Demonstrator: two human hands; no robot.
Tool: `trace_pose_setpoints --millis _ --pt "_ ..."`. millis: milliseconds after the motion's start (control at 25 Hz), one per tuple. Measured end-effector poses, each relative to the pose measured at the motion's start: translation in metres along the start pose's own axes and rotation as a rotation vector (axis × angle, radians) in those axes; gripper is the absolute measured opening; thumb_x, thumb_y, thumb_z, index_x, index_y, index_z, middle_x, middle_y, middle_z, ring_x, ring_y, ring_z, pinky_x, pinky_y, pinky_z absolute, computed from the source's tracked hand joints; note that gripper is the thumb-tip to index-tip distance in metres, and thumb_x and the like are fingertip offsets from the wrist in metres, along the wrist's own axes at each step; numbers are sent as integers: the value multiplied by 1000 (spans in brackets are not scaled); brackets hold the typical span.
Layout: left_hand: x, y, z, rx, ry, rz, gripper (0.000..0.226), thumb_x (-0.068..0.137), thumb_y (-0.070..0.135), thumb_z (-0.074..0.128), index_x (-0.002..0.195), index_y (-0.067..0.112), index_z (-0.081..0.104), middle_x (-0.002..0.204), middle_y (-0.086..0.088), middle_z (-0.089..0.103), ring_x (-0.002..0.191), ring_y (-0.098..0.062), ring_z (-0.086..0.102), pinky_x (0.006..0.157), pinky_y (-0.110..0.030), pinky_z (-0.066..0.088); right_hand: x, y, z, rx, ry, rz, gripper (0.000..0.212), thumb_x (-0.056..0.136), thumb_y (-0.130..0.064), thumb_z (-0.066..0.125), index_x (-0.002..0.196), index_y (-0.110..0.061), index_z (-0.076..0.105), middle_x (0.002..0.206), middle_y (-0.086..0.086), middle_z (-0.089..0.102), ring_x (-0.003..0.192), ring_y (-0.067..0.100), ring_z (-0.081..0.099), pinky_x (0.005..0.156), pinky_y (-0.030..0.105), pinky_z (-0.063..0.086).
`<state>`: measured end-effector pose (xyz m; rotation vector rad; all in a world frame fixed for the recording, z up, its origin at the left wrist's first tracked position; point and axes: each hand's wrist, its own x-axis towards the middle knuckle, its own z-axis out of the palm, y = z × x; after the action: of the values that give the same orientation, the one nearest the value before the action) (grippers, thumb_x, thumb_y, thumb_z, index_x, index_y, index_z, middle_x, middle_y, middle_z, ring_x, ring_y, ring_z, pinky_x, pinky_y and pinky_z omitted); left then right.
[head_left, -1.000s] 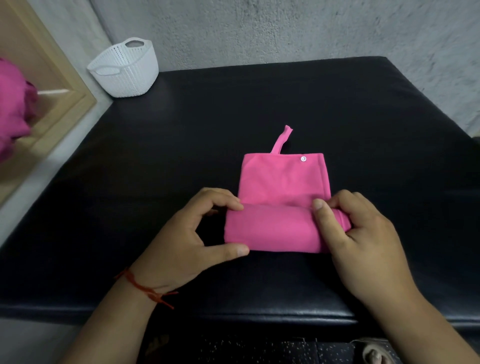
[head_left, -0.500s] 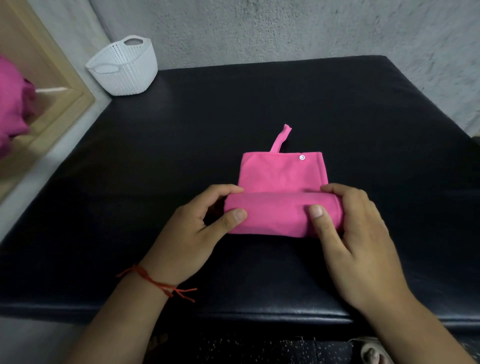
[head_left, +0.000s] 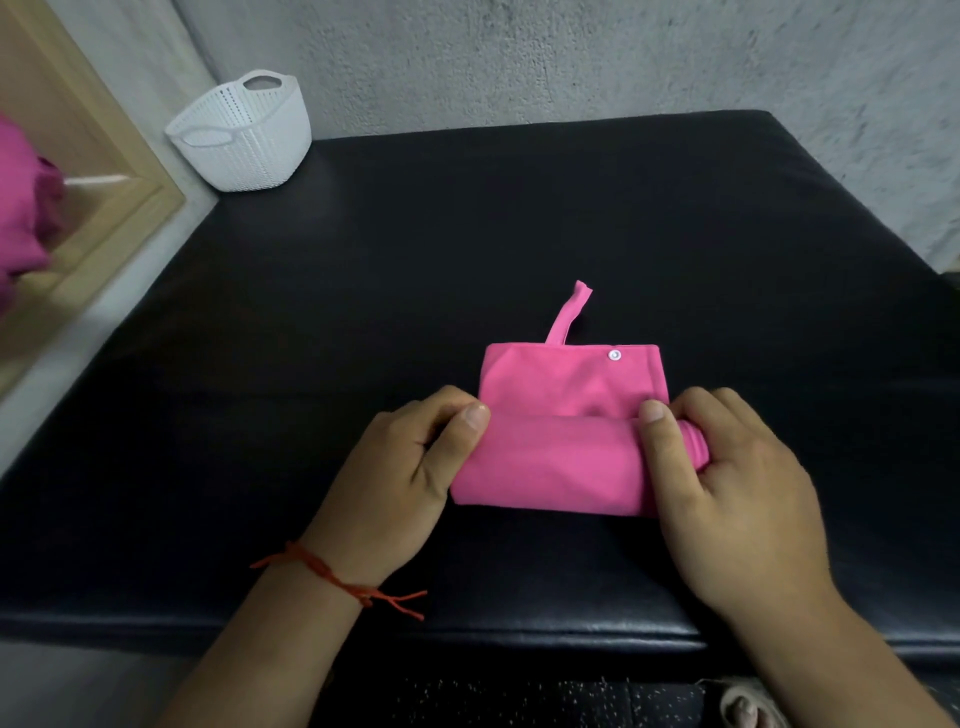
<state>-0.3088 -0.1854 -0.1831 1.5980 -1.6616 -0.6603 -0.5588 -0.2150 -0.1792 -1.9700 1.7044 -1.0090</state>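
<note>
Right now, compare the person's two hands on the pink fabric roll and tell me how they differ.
The left hand wears a red thread bracelet at its wrist; the wrist of the right hand is bare. The left hand grips the rolled pink fabric bag from beside its end; the right hand lies over the roll, covering much of that end. Both pinch the roll, thumbs on top.

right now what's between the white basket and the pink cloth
Only bare black padded surface lies between the white basket and the pink cloth; the head view shows nothing else in that stretch.
</note>
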Motion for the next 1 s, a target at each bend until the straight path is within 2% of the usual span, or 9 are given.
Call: trace_pose_setpoints --millis 80,200,280,400,480,640,760,880,1000 --pt "-2 2 2 36 54 9 50 102 69 32 110 32 66 99 7 69 95 -16 66 80 -39 52 -1 -2 0 -80 -4 32 44 101 -66 31 79 -33 51 79 -12 52 71 4 52 62 33 36" --pt "-6 4 -2 -67 100 127 27 102 47 56 121 30 65 120 10 65 118 -17 63 95 -28 52 0 -5 -3 -113 -35 88 50 101 -70 27 79 -33 53 79 -13 54 70 5 52 67 37 40" --pt "-9 0 -7 -148 51 192 28 92 31 75 118 23 67 127 2 63 127 -26 60 102 -36 51 2 -7 -3 -117 -69 126 51 104 -71 27 79 -34 53 80 -13 55 71 7 53 71 40 44" --pt "-8 -2 -12 -222 -46 121 45 78 20 90 117 23 68 131 -2 65 131 -27 59 105 -43 50 2 -4 2 -103 -30 99 49 105 -67 26 80 -34 52 82 -14 54 73 6 52 72 39 42" --pt "-7 1 -13 -252 -45 55 47 77 22 89 119 27 69 131 1 68 127 -22 62 105 -41 51 0 0 5 -2 20 39 37 105 -58 30 90 -34 53 91 -15 54 84 9 52 73 37 40" --pt "-4 8 -8 -231 -15 -12 40 86 36 78 125 39 68 125 11 70 118 -12 67 99 -33 55 -2 9 3 112 21 -62 28 107 -46 38 112 -30 60 109 -16 53 103 13 49 82 17 40" --pt "-3 9 -5 -138 6 -12 38 94 45 66 132 42 64 130 21 66 122 -4 63 99 -21 50 0 7 3 108 -40 -52 36 105 -57 37 118 -32 60 111 -19 56 105 11 50 87 30 42" --pt "-3 9 -2 -43 -5 -27 39 99 54 53 137 46 58 132 30 61 123 7 57 94 -7 43 3 7 0 94 -62 -58 35 104 -62 38 110 -35 58 104 -19 58 100 8 54 86 35 42" --pt "-4 6 1 14 -52 -29 44 103 67 37 137 47 56 130 22 62 122 -1 58 92 -18 47 6 7 -4 70 -55 -45 38 106 -59 31 86 -35 52 82 -16 57 83 5 54 68 30 37"
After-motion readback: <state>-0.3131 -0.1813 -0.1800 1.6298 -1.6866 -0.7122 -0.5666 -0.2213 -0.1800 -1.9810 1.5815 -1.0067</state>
